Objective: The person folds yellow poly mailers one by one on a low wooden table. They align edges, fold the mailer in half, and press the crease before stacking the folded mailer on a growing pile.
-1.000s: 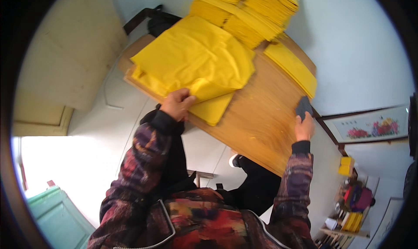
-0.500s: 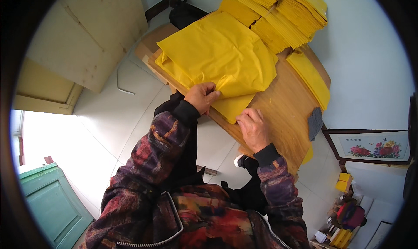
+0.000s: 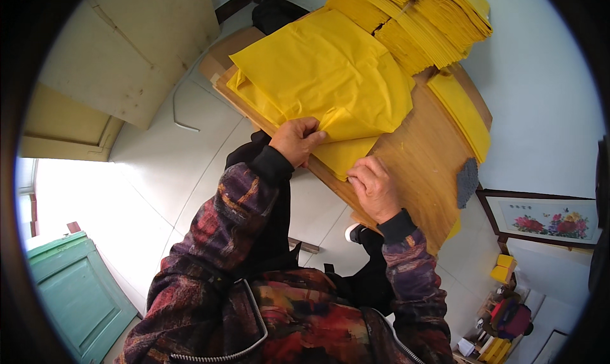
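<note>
Yellow sheets (image 3: 324, 78) of thin, creased material lie spread over the near part of the wooden table (image 3: 416, 173). My left hand (image 3: 296, 140) is closed on the near edge of the upper sheet, thumb on top, and that edge is lifted into a fold. Beneath it a lower yellow layer comes to a corner by the table's front edge. My right hand (image 3: 375, 189) is at that corner with its fingers curled and pinched together. Its fingertips appear to hold the corner, though the contact is partly hidden.
Thick stacks of folded yellow material (image 3: 419, 27) stand at the table's far end. A folded yellow strip (image 3: 462, 116) and a grey cloth (image 3: 467, 183) lie along the right edge. A framed flower picture (image 3: 546, 218) stands right, wooden panels (image 3: 127, 46) left, a green door (image 3: 79, 294) lower left.
The view has shifted slightly, so table and stacks sit a little further right. Both hands keep nearly the same places on the yellow material; the right hand's fingers have moved slightly at the corner.
</note>
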A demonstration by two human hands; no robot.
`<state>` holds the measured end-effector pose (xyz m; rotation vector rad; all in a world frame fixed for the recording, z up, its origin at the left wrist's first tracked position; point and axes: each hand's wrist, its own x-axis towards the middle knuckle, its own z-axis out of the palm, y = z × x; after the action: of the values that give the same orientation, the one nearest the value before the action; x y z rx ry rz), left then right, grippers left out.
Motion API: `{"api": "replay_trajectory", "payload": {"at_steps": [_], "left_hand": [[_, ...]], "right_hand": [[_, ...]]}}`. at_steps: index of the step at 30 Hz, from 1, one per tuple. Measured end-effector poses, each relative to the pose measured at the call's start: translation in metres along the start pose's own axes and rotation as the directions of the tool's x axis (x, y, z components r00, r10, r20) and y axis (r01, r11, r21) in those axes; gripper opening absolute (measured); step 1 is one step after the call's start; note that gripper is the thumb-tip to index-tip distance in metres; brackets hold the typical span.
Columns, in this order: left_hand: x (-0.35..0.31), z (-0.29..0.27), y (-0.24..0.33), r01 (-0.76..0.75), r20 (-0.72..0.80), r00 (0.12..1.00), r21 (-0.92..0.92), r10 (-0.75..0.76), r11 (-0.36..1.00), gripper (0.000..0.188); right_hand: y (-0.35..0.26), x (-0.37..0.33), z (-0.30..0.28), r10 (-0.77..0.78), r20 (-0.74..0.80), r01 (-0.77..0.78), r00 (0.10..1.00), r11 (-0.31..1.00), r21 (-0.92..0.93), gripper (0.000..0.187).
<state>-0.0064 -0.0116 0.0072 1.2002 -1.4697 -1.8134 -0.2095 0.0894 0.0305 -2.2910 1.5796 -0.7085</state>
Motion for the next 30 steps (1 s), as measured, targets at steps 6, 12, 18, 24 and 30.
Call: {"api": "replay_trajectory", "payload": {"at_steps": [6,12,18,24,30], "left_hand": [[-0.002,0.001,0.002,0.035,-0.008,0.999,0.006,-0.034,0.999,0.020],[-0.003,0.001,0.000,0.034,-0.024,0.999,0.000,-0.034,0.999,0.021],[-0.002,0.001,-0.002,0.033,-0.008,0.999,-0.008,-0.034,0.999,0.021],[-0.002,0.000,-0.002,0.047,-0.014,0.999,0.021,-0.047,0.999,0.020],[-0.002,0.000,-0.002,0.035,-0.003,0.999,0.032,-0.035,0.999,0.021]], "right_hand": [[0.008,0.010,-0.008,0.027,0.099,-0.039,0.995,0.993,0.112,0.010],[0.013,0.024,-0.020,0.043,0.222,-0.081,0.974,0.982,0.168,0.005],[0.007,0.036,-0.030,0.070,0.233,-0.110,0.970,0.981,0.162,0.005],[0.002,0.045,-0.034,0.084,0.198,-0.119,0.977,0.978,0.173,0.006],[-0.001,0.045,-0.034,0.125,0.193,-0.159,0.973,0.973,0.169,0.009]]}}
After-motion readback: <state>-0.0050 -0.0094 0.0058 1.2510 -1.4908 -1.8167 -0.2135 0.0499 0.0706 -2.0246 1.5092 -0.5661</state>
